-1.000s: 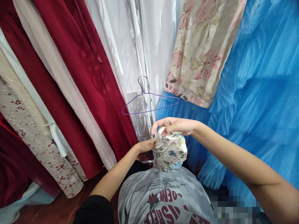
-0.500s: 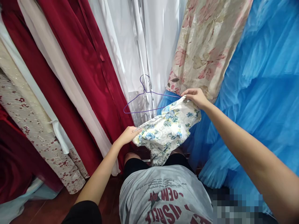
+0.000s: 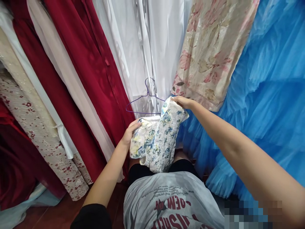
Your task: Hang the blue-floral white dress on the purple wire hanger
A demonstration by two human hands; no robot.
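Head view shows the person's two bare hands holding a small blue-flowered white garment (image 3: 156,140) out in front of the chest. The right hand (image 3: 182,101) is raised and pinches the cloth's top corner, fingers pressed together over the edge. The left hand (image 3: 130,133), lower and nearer the body, grips the opposite edge with the thumb on the front and the fingers curled behind. The cloth hangs bunched and partly folded between the two hands and trails down below the left hand toward the person's grey printed T-shirt (image 3: 171,203).

Just beyond the left hand, and level with the right, a purple wire hanger (image 3: 139,106) hangs bare against sheer white fabric (image 3: 164,47). The garment's top fold covers the hanger's right end, and whether they touch cannot be told. Dark red dresses (image 3: 90,70) hang past the left hand, a beige rose-print dress (image 3: 209,54) above the right hand, and blue tulle (image 3: 262,95) behind the right forearm.

By the look of the grips, the step in hand is sorting out the garment's edges while it is held up beside the hanger. Any further handling would call for both pinches to hold firm and for the bunched middle to be drawn flat, clear of the wire.
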